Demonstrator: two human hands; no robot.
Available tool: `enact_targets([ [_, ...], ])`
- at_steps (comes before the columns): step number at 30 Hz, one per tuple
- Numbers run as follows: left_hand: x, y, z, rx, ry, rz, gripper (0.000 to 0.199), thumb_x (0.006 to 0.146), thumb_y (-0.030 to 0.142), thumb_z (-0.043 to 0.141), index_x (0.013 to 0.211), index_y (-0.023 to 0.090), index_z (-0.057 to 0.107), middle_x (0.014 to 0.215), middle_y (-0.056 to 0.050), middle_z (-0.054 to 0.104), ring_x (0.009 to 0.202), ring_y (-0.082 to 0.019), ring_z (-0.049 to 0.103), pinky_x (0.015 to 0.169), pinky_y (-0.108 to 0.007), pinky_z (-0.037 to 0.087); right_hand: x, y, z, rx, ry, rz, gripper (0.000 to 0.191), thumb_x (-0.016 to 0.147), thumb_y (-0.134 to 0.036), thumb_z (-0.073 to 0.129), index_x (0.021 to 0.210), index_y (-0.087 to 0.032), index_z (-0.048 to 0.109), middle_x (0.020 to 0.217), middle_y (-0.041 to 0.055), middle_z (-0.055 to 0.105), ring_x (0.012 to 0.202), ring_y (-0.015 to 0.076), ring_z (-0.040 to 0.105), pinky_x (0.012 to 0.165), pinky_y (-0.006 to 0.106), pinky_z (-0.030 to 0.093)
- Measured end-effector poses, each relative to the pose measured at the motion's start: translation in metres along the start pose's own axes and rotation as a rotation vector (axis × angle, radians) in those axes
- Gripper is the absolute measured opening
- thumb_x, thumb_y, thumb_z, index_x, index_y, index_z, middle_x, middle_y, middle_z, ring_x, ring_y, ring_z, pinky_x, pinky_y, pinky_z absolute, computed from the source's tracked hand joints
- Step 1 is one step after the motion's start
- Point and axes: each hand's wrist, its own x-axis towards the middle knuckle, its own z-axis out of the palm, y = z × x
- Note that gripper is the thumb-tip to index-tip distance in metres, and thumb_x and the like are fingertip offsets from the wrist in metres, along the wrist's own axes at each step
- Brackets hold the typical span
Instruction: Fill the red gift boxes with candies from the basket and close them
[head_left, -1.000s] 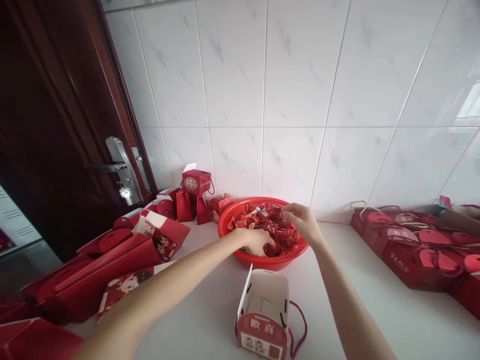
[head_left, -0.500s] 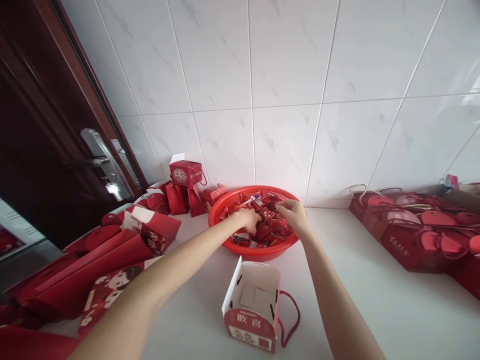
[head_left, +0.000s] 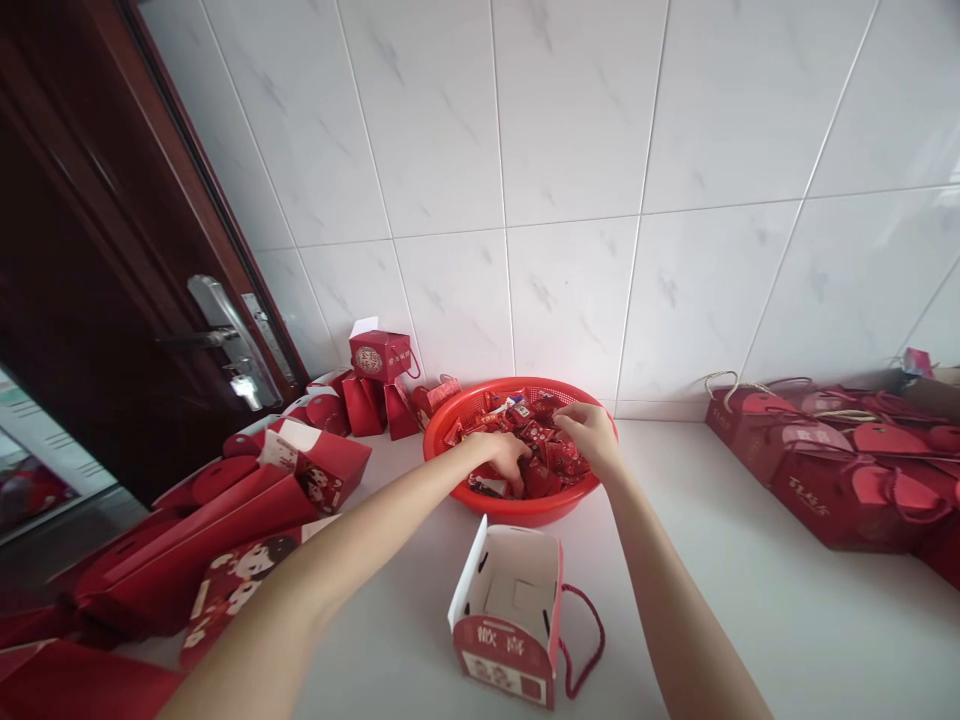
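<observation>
A red plastic basket [head_left: 517, 512] holds a heap of small red-wrapped candies [head_left: 541, 475]. My left hand [head_left: 501, 455] reaches into the heap from the left, its fingers pointing down and slightly apart among the wrappers. Over the basket's right side is my right hand [head_left: 591, 435], thumb and fingertips pinched together; whatever lies between them is hidden. In front of the basket stands a red and white gift box [head_left: 504, 650], its top open and no contents showing inside. A dark red cord handle [head_left: 596, 655] hangs at its right side.
Red gift boxes [head_left: 319, 470] crowd the left, with a small box [head_left: 381, 355] stacked by the wall. More red boxes with cord handles [head_left: 825, 490] stand at the right. A tiled wall [head_left: 570, 300] closes the back; a dark door with a metal handle [head_left: 229, 335] is at left.
My left hand has shifted slightly right and deeper among the candies, its fingers spreading. My right hand stays pinched over the basket's right side. The camera view has shifted slightly.
</observation>
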Motion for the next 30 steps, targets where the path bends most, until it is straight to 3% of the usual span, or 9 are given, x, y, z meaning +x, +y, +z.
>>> enact_targets([
  [5,0.000,-0.010,-0.003,-0.073,0.008,0.099,0.036,0.062,0.035,0.079,0.093,0.024,0.064,0.101,-0.002,0.073,0.093,-0.026,0.068,0.069,-0.030,0.051,0.001,0.001,0.000,0.027,0.008,-0.008,0.010,0.072,-0.026,0.063,0.069,-0.019,0.069,0.074,0.0043,0.076,0.061,0.0203,0.071,0.058,0.029,0.055],
  [8,-0.005,-0.017,-0.003,-0.115,0.028,0.134,0.036,0.062,0.036,0.079,0.093,0.024,0.065,0.098,-0.001,0.073,0.093,-0.026,0.068,0.070,-0.030,0.051,0.002,0.002,0.000,0.036,0.007,0.000,0.010,0.072,-0.026,0.063,0.070,-0.019,0.069,0.077,0.0049,0.076,0.060,0.0194,0.071,0.058,0.029,0.055],
  [11,-0.016,-0.020,-0.001,-0.105,0.031,0.129,0.053,0.062,0.039,0.078,0.112,0.024,0.067,0.112,-0.004,0.074,0.105,-0.029,0.068,0.080,-0.032,0.054,0.002,0.002,0.000,0.039,0.008,0.002,0.010,0.073,-0.026,0.062,0.070,-0.019,0.069,0.078,0.0050,0.076,0.062,0.0192,0.071,0.061,0.029,0.056],
  [14,-0.026,-0.017,0.002,-0.033,0.039,0.085,0.083,0.059,0.039,0.080,0.138,0.026,0.057,0.133,-0.011,0.068,0.119,-0.034,0.064,0.093,-0.038,0.054,0.001,0.001,0.000,0.033,0.013,-0.002,0.011,0.072,-0.027,0.061,0.071,-0.019,0.069,0.077,0.0047,0.075,0.060,0.0192,0.070,0.062,0.030,0.056],
  [16,-0.030,-0.009,0.006,0.018,0.014,0.030,0.095,0.057,0.035,0.081,0.147,0.028,0.051,0.136,-0.015,0.066,0.119,-0.038,0.064,0.094,-0.043,0.055,0.000,0.001,0.000,0.028,0.016,-0.008,0.012,0.071,-0.027,0.060,0.070,-0.019,0.069,0.076,0.0047,0.075,0.060,0.0195,0.071,0.063,0.031,0.057],
  [22,-0.027,0.011,0.014,0.113,0.050,-0.025,0.085,0.055,0.021,0.076,0.139,0.025,0.061,0.132,-0.019,0.069,0.117,-0.043,0.066,0.090,-0.047,0.057,0.000,0.003,0.000,0.018,0.010,-0.034,0.016,0.069,-0.032,0.061,0.071,-0.019,0.069,0.076,0.0052,0.076,0.063,0.0216,0.072,0.062,0.031,0.057],
  [26,-0.025,0.008,0.010,0.061,0.048,-0.033,0.089,0.053,0.021,0.077,0.140,0.029,0.061,0.119,-0.016,0.074,0.106,-0.039,0.070,0.081,-0.043,0.059,0.000,0.004,0.000,0.008,0.017,-0.049,0.015,0.067,-0.034,0.063,0.069,-0.020,0.069,0.076,0.0051,0.077,0.063,0.0217,0.071,0.064,0.032,0.057],
  [30,-0.026,0.004,0.007,0.026,0.019,-0.045,0.089,0.052,0.024,0.080,0.139,0.027,0.061,0.123,-0.016,0.073,0.101,-0.038,0.071,0.077,-0.042,0.060,0.000,0.003,0.001,0.011,0.034,-0.050,0.016,0.067,-0.035,0.062,0.068,-0.020,0.068,0.077,0.0057,0.076,0.062,0.0216,0.071,0.062,0.032,0.057],
])
